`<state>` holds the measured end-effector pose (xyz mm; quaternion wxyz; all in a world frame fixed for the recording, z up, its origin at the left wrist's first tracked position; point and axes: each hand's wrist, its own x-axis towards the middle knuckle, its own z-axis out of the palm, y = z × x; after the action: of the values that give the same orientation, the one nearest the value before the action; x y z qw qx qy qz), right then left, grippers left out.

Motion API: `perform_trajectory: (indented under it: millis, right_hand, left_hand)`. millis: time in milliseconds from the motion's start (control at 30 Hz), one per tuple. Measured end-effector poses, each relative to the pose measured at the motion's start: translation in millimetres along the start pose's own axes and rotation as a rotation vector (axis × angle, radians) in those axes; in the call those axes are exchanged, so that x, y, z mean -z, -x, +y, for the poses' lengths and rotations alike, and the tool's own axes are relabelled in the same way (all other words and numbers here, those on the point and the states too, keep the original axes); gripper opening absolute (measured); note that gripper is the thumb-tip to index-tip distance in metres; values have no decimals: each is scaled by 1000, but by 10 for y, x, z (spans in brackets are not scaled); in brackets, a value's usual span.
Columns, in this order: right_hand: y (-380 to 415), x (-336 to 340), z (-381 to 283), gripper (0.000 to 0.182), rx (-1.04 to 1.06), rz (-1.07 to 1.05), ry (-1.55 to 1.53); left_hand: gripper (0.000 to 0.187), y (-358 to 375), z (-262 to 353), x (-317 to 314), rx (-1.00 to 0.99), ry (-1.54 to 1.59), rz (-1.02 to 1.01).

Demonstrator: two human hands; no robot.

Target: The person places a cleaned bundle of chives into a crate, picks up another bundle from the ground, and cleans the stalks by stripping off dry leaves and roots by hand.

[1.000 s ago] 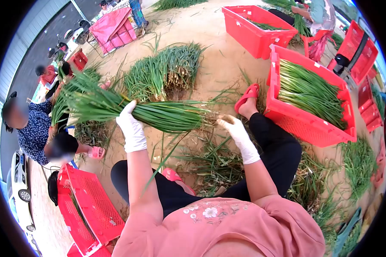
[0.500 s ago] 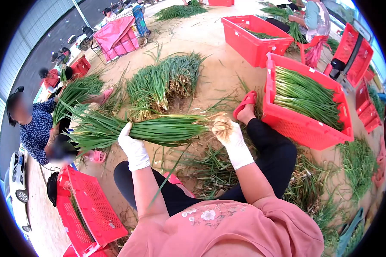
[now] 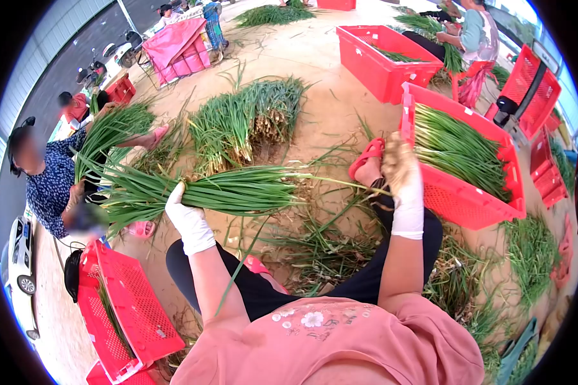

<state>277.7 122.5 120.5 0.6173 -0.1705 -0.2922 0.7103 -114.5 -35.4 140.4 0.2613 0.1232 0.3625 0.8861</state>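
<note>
My left hand, in a white glove, is closed around a bundle of long green stalks lying level across the middle. The leafy ends point left, the pale ends right. To the right of the bundle, my right hand is raised beside the red crate; its glove has brown-stained fingers, which look bent. A thin yellowish stalk stretches from the bundle toward this hand. Whether the fingers hold it is too unclear to tell. Loose leaves and trimmings lie on the ground between my legs.
A red crate filled with green stalks stands at the right, another behind it. An unsorted pile lies ahead. At the left, a person in a patterned shirt holds stalks above a tilted red crate. Other people sit farther back.
My right hand has moved right and up, away from the bundle's pale ends, and a thin stalk now trails toward it. My left hand and the bundle have shifted slightly left.
</note>
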Motion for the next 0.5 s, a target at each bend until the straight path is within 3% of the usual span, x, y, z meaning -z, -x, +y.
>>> perform_trajectory:
  millis: [33,67,100,167,200,300,333,400,500]
  right_hand:
    - [110,-151,195,33,-56,87,461]
    - [141,-111,385,50,-145,-39,745]
    - [185,-208,664,68,-174,-31,936]
    - [146,-100,1174,85,-95,-114,1288]
    - [206,-295,1184,85,-252,-79,1385]
    - [231,-328,1410,55,-173,-45,1751]
    - [225,-236,1473,55,-173,-44,1748]
    - [222,-11,1546,36,144,-136,1718]
    - [160,258,1554,29,134,2,1552]
  left_hand:
    - [17,26,18,-37,-15,11,-6]
    - [18,48,29,-70,-28,21,-14]
    - [18,63,29,-86,-23,20,-20]
    - [20,99,28,-122,-5,56,-61]
    - [22,202,73,-209,25,55,-114]
    - [22,223,53,-222,-51,25,-85]
    - [22,216,65,-210,-35,28,-74]
    - [22,225,77,-228,-9,31,-104]
    - [19,166,-18,-134,57,68,-120]
